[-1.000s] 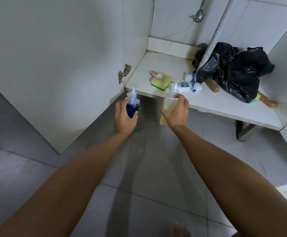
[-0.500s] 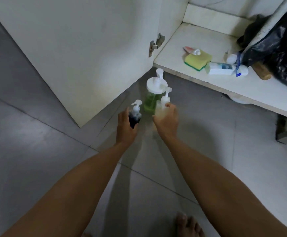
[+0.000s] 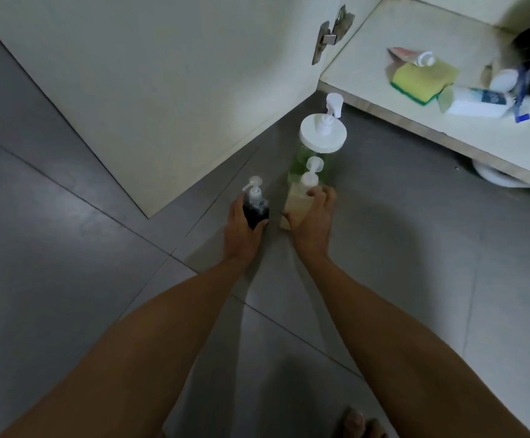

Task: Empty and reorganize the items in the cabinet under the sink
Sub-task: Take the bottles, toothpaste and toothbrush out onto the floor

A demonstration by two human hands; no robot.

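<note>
2 hands (image 3: 241,230) (image 3: 312,224) grip dark bottle (image 3: 255,210) and pale bottle (image 3: 298,202), fingers curled, beside green dispenser (image 3: 315,153)

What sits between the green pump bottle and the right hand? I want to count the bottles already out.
The pale pump bottle, gripped by the right hand, stands just before the green pump bottle; head view.

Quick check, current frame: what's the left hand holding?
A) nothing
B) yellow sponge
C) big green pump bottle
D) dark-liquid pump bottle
D: the left hand grips the small dark pump bottle low over the floor, while the right hand holds the pale pump bottle just in front of the big green pump bottle; the yellow sponge lies untouched on the cabinet shelf.
</note>
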